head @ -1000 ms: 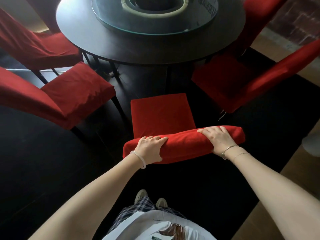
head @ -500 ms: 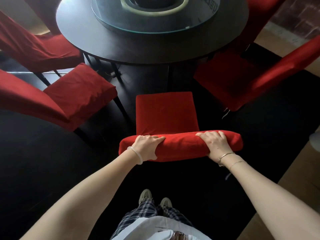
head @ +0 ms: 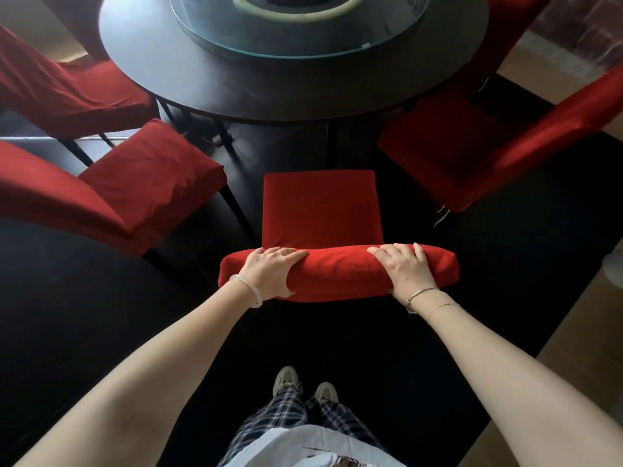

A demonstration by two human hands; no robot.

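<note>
A red-covered chair stands straight ahead of me, its seat facing the round dark table. Both my hands are on the top of its backrest. My left hand grips the backrest near its left end, fingers over the top and thumb wrapped down the near side. My right hand grips it right of the middle, fingers curled over the top edge.
More red chairs stand around the table: two on the left and two on the right. A glass turntable sits on the table. A dark rug covers the floor; wooden floor shows at right. My feet stand behind the chair.
The chair has slid forward toward the table with both hands holding the backrest, and the backrest has levelled from a slight slant. I have stepped in behind it.
</note>
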